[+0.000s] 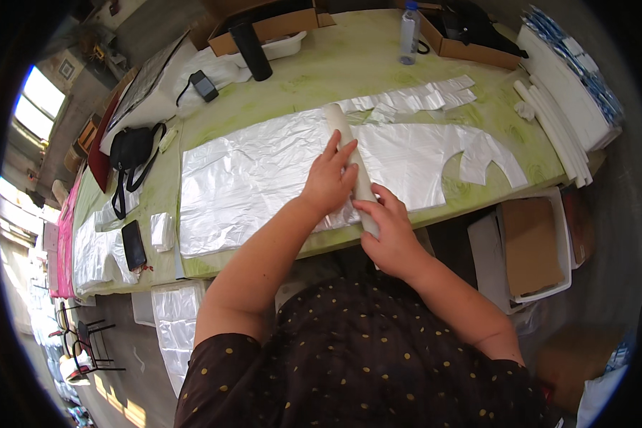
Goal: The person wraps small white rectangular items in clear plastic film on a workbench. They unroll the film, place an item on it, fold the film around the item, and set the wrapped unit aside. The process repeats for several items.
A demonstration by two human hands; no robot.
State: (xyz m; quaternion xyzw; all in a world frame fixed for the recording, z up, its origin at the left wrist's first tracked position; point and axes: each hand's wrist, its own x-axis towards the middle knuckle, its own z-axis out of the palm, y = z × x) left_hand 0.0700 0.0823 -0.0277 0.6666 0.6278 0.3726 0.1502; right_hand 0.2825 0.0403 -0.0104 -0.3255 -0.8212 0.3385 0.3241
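Roll [362, 180]: white, slanting over shiny film [242, 178] at frame centre.
Left hand [328, 182]: fingers spread, lying on the roll's middle.
Right hand [392, 235]: thumb and forefinger on its lower part; whether they grip, cannot tell.

I am wearing a brownish-black top [378, 349] that is showing scattered yellow-gold dots. The roll [364, 183] I am holding is looking plain off-white, and the plastic sheet [246, 178] beneath it is gleaming silvery white. Under that I am seeing a pale green tablecloth [321, 68] that is carrying swirls of deeper green. A bag [131, 147] and a cylinder [251, 51] are showing black, a bottle's cap [411, 6] is showing blue, and a cloth [65, 239] at my left is glowing bright pink.
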